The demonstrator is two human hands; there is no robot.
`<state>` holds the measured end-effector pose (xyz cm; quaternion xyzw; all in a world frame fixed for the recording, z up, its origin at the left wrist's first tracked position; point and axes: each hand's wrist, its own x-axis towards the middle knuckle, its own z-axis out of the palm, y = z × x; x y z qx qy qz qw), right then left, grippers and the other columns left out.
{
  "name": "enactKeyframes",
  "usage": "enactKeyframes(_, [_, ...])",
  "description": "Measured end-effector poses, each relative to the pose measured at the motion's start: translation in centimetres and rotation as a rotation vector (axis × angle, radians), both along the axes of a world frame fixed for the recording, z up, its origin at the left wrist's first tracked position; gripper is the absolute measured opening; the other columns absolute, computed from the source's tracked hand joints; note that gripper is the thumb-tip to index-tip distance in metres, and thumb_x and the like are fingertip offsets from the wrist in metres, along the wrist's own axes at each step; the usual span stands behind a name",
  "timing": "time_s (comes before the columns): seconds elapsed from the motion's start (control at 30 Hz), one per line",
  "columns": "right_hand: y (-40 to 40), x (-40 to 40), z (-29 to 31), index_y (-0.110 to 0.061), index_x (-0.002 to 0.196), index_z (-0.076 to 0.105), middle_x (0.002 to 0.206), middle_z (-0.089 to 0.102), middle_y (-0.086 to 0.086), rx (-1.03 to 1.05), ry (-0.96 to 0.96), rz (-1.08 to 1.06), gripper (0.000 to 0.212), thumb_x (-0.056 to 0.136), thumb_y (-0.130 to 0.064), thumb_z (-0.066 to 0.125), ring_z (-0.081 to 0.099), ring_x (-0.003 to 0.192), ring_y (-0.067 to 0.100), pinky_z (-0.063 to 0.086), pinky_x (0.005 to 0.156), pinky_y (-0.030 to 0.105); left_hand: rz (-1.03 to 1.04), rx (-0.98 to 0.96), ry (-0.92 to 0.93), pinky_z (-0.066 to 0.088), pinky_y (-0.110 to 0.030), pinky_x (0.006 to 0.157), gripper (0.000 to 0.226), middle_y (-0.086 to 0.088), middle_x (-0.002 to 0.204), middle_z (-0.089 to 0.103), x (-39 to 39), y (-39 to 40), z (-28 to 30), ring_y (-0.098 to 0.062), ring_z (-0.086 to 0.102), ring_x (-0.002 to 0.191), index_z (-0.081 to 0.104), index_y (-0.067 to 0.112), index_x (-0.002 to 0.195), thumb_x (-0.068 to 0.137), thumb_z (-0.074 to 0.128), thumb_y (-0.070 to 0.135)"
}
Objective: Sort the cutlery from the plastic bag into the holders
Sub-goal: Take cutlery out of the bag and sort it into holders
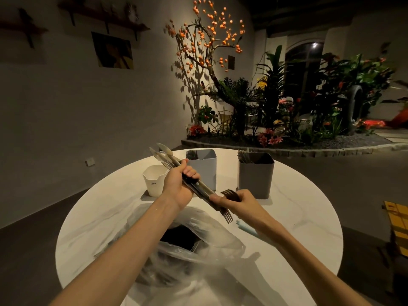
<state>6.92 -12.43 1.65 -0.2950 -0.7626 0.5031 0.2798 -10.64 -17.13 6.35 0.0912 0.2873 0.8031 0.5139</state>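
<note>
My left hand (180,184) grips a bundle of cutlery (169,159) held above the table, knife blades pointing up and away to the left. My right hand (237,200) pinches the near end of that bundle and holds forks (228,215) with tines pointing down. Below them lies the clear plastic bag (198,246), its mouth open and more cutlery dimly visible inside. Three holders stand at the back: a white cup (154,181), a light grey holder (205,166) with a fork inside, and a darker grey holder (256,175) with several pieces inside.
The round white table (298,217) has a pale blue object (246,227) lying just right of the bag. A planted bed with a lit tree lies behind the table. A yellow box (397,217) sits off the table's right edge.
</note>
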Motion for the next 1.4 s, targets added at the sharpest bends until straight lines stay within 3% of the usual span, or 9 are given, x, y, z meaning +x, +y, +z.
enactKeyframes(0.23, [2.5,1.1,0.5,-0.003,0.086,0.064,0.056,0.044,-0.002,-0.189,0.278,-0.207,0.039,0.084,-0.04,0.077,0.034,0.051,0.007,0.029,0.048,0.02,0.022,-0.017,0.007,0.037,-0.019,0.041,0.015,0.005,0.051,0.034,-2.3,-0.2,-1.6,-0.007,0.032,0.039,0.053,0.011,0.098,0.108,0.044,0.017])
enactKeyframes(0.43, [2.4,-0.4,1.9,-0.014,0.073,0.054,0.051,0.04,-0.005,-0.405,0.675,-0.383,0.034,0.079,-0.029,0.083,0.03,0.044,0.008,0.029,0.042,0.02,-0.036,-0.125,0.177,0.033,-0.018,0.04,0.018,0.004,0.053,0.035,0.2,-0.3,-3.3,-0.006,0.031,0.041,0.055,0.01,0.097,0.108,0.045,0.019])
enactKeyframes(0.53, [2.0,-1.3,3.1,-0.015,0.068,0.051,0.048,0.043,-0.005,-0.432,0.776,-0.405,0.035,0.083,-0.027,0.081,0.032,0.045,0.009,0.03,0.045,0.023,-0.095,-0.179,0.415,0.031,-0.017,0.04,0.018,0.004,0.055,0.041,1.9,-0.7,-3.6,-0.006,0.033,0.042,0.057,0.006,0.101,0.107,0.047,0.019])
enactKeyframes(0.73, [2.1,-2.2,4.7,-0.018,0.065,0.051,0.055,0.047,-0.003,-0.178,0.739,-0.39,0.037,0.085,-0.028,0.081,0.043,0.05,0.009,0.04,0.053,0.026,-0.363,-0.369,1.12,0.033,-0.019,0.048,0.025,-0.003,0.075,0.07,4.8,-2.0,-2.3,-0.004,0.041,0.043,0.062,0.008,0.111,0.108,0.045,0.026])
enactKeyframes(0.93, [0.3,-2.7,3.1,-0.024,0.092,0.064,0.073,0.065,-0.011,0.038,0.48,-0.249,0.019,0.086,-0.035,0.078,0.069,0.077,0.005,0.057,0.075,0.025,-0.216,-0.373,1.047,0.04,-0.024,0.062,0.029,-0.002,0.066,0.053,6.0,-1.4,-2.2,-0.011,0.047,0.059,0.057,0.014,0.093,0.11,0.034,0.022])
enactKeyframes(1.1, [0.5,-1.8,2.7,-0.022,0.097,0.062,0.084,0.066,-0.002,0.21,0.274,-0.293,0.028,0.089,-0.046,0.073,0.065,0.077,0.009,0.056,0.069,0.017,-0.205,-0.324,1.071,0.041,-0.027,0.064,0.029,-0.001,0.067,0.055,5.9,-1.8,-3.0,-0.013,0.048,0.064,0.057,0.016,0.09,0.11,0.036,0.019])
enactKeyframes(1.23, [0.3,-1.3,2.4,-0.014,0.081,0.064,0.069,0.063,-0.003,0.194,0.38,-0.32,0.032,0.103,-0.036,0.055,0.062,0.062,0.002,0.049,0.059,0.015,-0.273,-0.217,0.97,0.039,-0.022,0.055,0.026,0.008,0.053,0.056,5.8,-2.0,-3.1,-0.009,0.042,0.051,0.061,0.009,0.101,0.108,0.045,0.028])
enactKeyframes(1.33, [1.5,-0.4,2.9,-0.014,0.077,0.062,0.065,0.056,-0.002,0.067,0.472,-0.376,0.038,0.101,-0.043,0.055,0.054,0.063,0.007,0.045,0.063,0.022,-0.474,-0.068,0.698,0.035,-0.018,0.046,0.025,-0.001,0.071,0.059,4.3,-2.4,-3.1,-0.008,0.04,0.053,0.059,0.003,0.103,0.104,0.051,0.027])
enactKeyframes(1.4, [1.9,-0.2,3.2,-0.01,0.081,0.061,0.07,0.063,0.006,-0.036,0.515,-0.343,0.04,0.102,-0.043,0.053,0.063,0.066,0.018,0.053,0.066,0.029,-0.608,0.016,0.571,0.033,-0.016,0.044,0.022,-0.005,0.079,0.054,3.5,-2.8,-3.4,-0.008,0.038,0.054,0.057,0.006,0.097,0.102,0.054,0.027])
